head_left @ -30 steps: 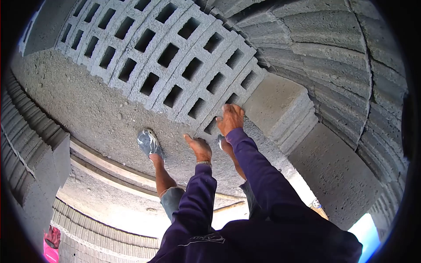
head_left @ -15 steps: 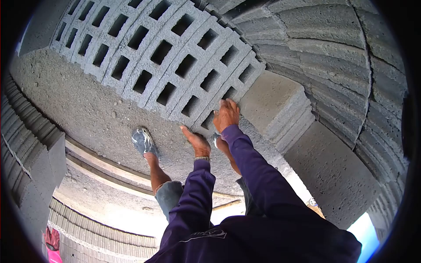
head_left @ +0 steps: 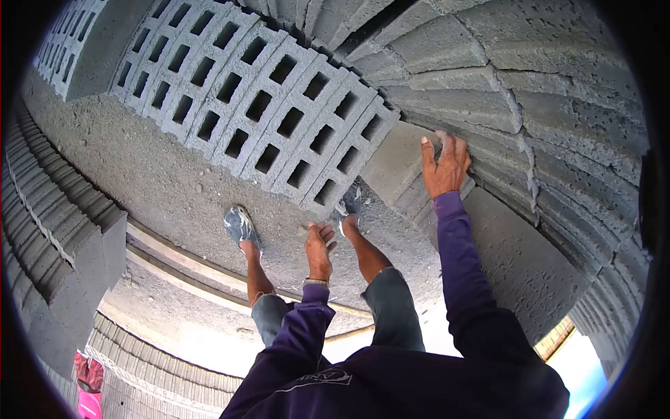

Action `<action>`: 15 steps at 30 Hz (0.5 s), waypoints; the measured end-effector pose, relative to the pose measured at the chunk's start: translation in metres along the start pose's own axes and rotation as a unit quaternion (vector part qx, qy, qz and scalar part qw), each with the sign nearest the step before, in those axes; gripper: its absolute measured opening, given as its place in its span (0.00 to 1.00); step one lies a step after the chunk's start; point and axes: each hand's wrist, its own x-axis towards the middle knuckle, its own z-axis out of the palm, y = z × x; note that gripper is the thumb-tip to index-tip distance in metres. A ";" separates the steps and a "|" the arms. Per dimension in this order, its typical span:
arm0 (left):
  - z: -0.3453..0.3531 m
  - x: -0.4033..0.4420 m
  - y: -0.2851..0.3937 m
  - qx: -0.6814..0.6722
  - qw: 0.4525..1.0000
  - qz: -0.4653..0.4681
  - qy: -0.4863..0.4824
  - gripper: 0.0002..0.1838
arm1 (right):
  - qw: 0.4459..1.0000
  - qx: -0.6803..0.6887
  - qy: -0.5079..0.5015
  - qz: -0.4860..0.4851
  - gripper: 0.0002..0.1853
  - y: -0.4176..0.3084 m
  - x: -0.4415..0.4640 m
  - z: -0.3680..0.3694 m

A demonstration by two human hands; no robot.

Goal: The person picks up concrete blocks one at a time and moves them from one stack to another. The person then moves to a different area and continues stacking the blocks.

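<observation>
Near hollow blocks [head_left: 279,142], the left hand [head_left: 319,251] hangs unclenched, the right hand [head_left: 445,170] over another block [head_left: 393,159], grip unclear.

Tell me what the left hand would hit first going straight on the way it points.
Probably the near end of the closest hollow block, just beyond the left hand in the picture; depth is unclear, so it might pass above.

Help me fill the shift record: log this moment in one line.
left hand: near holed blocks, nothing visibly held | right hand: at small block stack, contact unclear
</observation>
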 end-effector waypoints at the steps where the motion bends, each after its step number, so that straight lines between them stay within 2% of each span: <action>1: 0.014 -0.009 0.000 0.000 0.999 -0.007 -0.036 0.39 | 1.000 0.017 0.006 0.004 0.24 0.003 -0.001 0.003; 4: 0.057 -0.026 -0.001 -0.016 0.992 -0.040 -0.115 0.39 | 0.999 0.021 0.022 0.033 0.26 0.008 -0.005 0.013; 7: 0.089 -0.029 0.003 -0.044 0.989 -0.042 -0.132 0.40 | 0.998 -0.002 -0.012 0.064 0.27 0.008 -0.003 0.024; 12: 0.107 -0.020 0.003 -0.115 0.985 -0.040 -0.122 0.42 | 0.997 0.002 -0.033 0.074 0.26 -0.001 -0.021 0.014; 13: 0.106 -0.014 -0.006 -0.137 0.982 -0.053 -0.121 0.41 | 0.998 0.011 -0.032 0.046 0.23 -0.008 -0.031 0.005; 14: 0.105 -0.010 -0.017 -0.161 0.978 -0.066 -0.118 0.40 | 0.997 0.026 -0.050 0.056 0.22 -0.018 -0.046 -0.005; 15: 0.105 -0.015 -0.022 -0.187 0.978 -0.035 -0.087 0.37 | 0.994 0.042 -0.069 0.067 0.21 -0.030 -0.061 -0.017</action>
